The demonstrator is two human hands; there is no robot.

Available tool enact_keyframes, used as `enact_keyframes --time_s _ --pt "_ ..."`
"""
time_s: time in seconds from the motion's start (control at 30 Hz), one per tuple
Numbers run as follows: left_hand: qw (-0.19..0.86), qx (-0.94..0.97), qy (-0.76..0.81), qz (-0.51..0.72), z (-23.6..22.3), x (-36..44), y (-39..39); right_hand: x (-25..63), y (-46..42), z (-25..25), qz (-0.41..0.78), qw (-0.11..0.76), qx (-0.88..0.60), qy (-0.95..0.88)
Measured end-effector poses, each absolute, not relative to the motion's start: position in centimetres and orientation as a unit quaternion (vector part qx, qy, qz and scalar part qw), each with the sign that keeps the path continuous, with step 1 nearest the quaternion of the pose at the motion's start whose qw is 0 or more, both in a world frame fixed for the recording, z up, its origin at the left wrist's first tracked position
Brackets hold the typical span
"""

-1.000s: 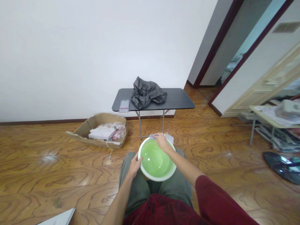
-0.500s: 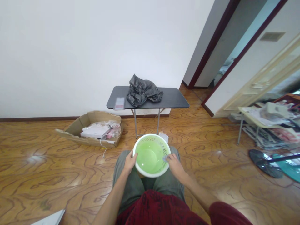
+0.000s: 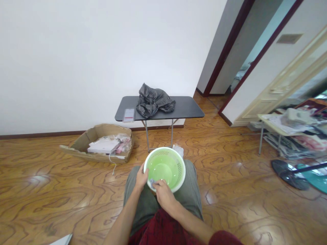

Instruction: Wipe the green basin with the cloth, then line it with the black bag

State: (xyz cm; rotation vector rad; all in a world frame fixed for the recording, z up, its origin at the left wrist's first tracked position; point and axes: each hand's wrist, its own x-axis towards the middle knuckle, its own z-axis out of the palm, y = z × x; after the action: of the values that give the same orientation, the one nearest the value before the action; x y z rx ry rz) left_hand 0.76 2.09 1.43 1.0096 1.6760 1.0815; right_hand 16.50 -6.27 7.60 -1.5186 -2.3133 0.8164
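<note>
Ideally, the left hand (image 3: 141,177), clasping the basin (image 3: 165,166) at left, steadies it; the right hand (image 3: 161,191), pinching the cloth (image 3: 152,183), presses evenly.

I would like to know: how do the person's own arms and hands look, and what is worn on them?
The left hand and right hand are bare, without gloves; no watch or bracelet shows on either wrist. A dark red sleeve shows on the right arm; no sleeve shows on the left.
</note>
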Motion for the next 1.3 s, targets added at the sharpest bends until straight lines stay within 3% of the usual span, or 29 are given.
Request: enact_keyframes --time_s 0.27,0.47,0.8,1.1,1.3 --pt "0.402 0.44 0.663 0.454 0.5 0.3 1.8 26.6 -5.6 6.2 0.201 0.068 -0.475 -0.854" --pt "0.401 0.446 0.683 0.417 0.7 0.1 1.6 32.6 -1.0 6.3 0.072 0.177 -0.495 -0.847" --pt "0.418 0.44 0.671 0.426 1.0 0.5 1.2 29.1 9.5 7.4 0.076 0.251 -0.67 -0.695" --pt "0.41 0.451 0.659 0.44 0.3 0.3 1.0 19.9 14.3 9.8 0.128 0.074 -0.612 -0.777" --pt "0.409 0.466 0.659 0.426 -0.1 0.3 1.1 13.7 12.4 10.3 0.126 0.043 -0.51 -0.85"
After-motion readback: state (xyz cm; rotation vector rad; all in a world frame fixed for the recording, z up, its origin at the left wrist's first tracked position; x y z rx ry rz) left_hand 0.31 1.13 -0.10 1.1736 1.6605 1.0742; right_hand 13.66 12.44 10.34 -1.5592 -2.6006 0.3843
